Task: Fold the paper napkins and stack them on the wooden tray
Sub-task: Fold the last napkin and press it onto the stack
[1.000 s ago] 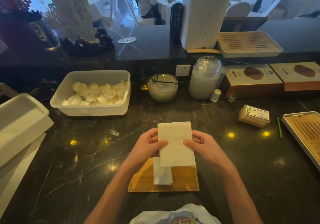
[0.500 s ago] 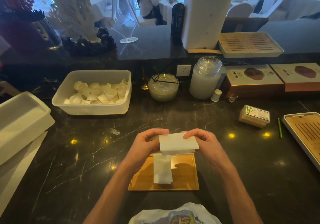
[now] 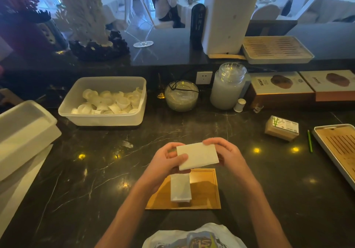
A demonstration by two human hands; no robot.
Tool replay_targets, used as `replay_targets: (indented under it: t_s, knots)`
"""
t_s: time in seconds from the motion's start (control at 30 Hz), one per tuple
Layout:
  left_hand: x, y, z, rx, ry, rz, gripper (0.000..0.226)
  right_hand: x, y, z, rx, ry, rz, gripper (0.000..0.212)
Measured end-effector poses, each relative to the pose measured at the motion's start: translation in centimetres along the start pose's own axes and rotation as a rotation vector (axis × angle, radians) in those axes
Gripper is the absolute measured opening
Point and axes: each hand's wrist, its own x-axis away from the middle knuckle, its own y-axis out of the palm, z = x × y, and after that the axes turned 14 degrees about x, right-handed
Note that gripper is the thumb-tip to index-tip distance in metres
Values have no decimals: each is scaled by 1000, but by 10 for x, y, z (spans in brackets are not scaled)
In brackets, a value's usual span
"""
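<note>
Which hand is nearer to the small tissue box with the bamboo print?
Right. The right hand holds the napkin's right edge, on the side toward the tissue box, which sits farther right and back on the counter. The left hand holds the napkin's left edge, farther away.

wooden tray (image 3: 203, 198) far edge behind held napkin (image 3: 197, 156), right-hand slatted tray (image 3: 338, 151) cropped

A plain white folded paper napkin (image 3: 197, 155) shows above a honey-coloured square wooden tray (image 3: 205, 190), which bears another white folded napkin (image 3: 180, 188). The black marble counter (image 3: 76, 180) carries thin white veins.
</note>
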Motion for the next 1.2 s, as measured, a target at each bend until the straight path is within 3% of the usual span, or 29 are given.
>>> replay_targets:
  t_s: [0.13,0.23,0.43,0.67,0.87,1.2]
  knots:
    - [-1,3,-4,-64,86,94,29,0,4,0,-32,110,0,21]
    - [1,2,-4,-128,69,64,29,0,5,3,71,54,34,47]
    - [4,2,-6,-266,-15,-64,17,-3,0,-4,171,-25,-59,63]
    - [1,7,-18,-138,120,132,13,2,14,2,33,75,-37,50]
    - [1,0,-25,-134,-5,66,19,2,22,15,39,120,56,31]
    - [-2,-8,-28,-159,39,119,18,0,31,22,26,175,63,10]
